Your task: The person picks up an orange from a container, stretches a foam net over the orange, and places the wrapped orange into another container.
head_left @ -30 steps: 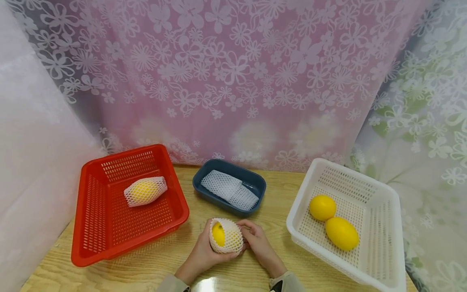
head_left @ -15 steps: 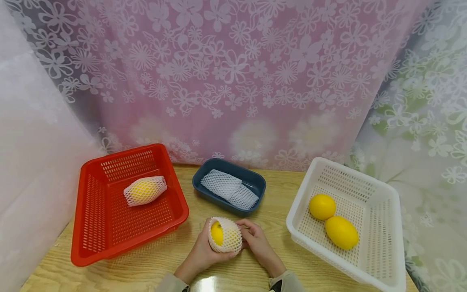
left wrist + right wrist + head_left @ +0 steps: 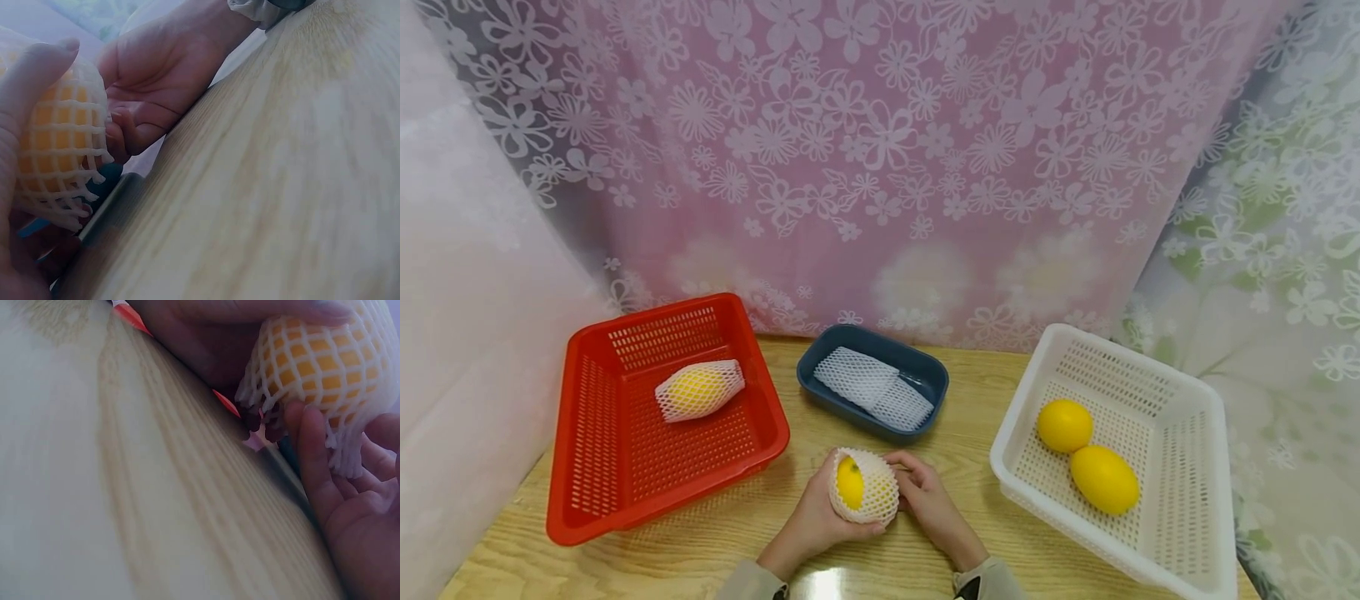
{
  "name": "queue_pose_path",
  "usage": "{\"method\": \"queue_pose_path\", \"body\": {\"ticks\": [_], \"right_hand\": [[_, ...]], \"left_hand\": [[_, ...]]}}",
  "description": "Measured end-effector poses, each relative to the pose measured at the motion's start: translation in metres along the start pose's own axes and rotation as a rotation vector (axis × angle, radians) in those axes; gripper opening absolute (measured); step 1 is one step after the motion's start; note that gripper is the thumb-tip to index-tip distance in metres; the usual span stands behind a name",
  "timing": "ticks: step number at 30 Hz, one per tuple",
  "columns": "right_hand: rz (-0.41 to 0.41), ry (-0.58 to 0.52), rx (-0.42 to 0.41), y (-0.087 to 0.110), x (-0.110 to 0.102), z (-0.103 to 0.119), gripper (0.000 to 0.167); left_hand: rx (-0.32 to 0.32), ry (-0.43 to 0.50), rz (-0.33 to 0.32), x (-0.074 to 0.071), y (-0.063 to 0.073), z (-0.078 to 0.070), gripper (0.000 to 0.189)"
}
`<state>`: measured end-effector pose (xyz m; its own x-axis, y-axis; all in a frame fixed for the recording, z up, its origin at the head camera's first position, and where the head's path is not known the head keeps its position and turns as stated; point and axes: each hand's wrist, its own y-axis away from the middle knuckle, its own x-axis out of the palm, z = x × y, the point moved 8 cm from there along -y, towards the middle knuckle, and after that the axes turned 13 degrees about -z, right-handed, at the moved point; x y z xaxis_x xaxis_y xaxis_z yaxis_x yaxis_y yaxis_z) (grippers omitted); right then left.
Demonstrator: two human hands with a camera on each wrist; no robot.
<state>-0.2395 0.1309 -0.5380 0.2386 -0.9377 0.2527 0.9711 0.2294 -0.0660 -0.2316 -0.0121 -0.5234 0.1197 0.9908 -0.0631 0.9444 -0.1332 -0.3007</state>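
Note:
In the head view my left hand [image 3: 820, 516] grips a yellow lemon [image 3: 850, 484] partly covered by a white foam net [image 3: 878, 492]. The lemon's stem end shows through the net's opening on the left. My right hand [image 3: 934, 504] is at the net's other end, its fingers curled at the edge. From the right wrist, the net's frayed edge [image 3: 347, 459] lies between the right hand's fingers and thumb. The left thumb presses over the net [image 3: 62, 125] in the left wrist view. Some left fingers are hidden behind the lemon.
A red basket [image 3: 625, 512] at left holds a netted lemon [image 3: 696, 392]. Behind the hands, a blue tray [image 3: 917, 367] contains flat foam nets [image 3: 857, 377]. Two bare lemons [image 3: 1103, 479] lie in the white basket [image 3: 1187, 392] at right. A pink curtain [image 3: 880, 275] hangs behind the table.

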Motion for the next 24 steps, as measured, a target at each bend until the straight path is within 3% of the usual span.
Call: {"method": "queue_pose_path", "body": {"ticks": [10,13,19,24], "right_hand": [[0.070,-0.015,-0.027,0.002,0.005,0.003,0.021],[0.081,-0.030,-0.023,0.002,0.006,0.003,0.022],[0.085,-0.072,-0.033,0.001,0.011,0.007,0.021],[0.024,-0.073,-0.068,0.000,0.008,0.010,0.020]], "left_hand": [[-0.121,0.044,0.027,0.001,0.002,0.010,0.091],[-0.078,0.036,-0.007,-0.003,0.002,0.007,0.090],[0.074,0.044,-0.114,-0.013,0.003,-0.004,0.081],[0.094,0.126,-0.161,-0.018,0.004,-0.005,0.085]]}}
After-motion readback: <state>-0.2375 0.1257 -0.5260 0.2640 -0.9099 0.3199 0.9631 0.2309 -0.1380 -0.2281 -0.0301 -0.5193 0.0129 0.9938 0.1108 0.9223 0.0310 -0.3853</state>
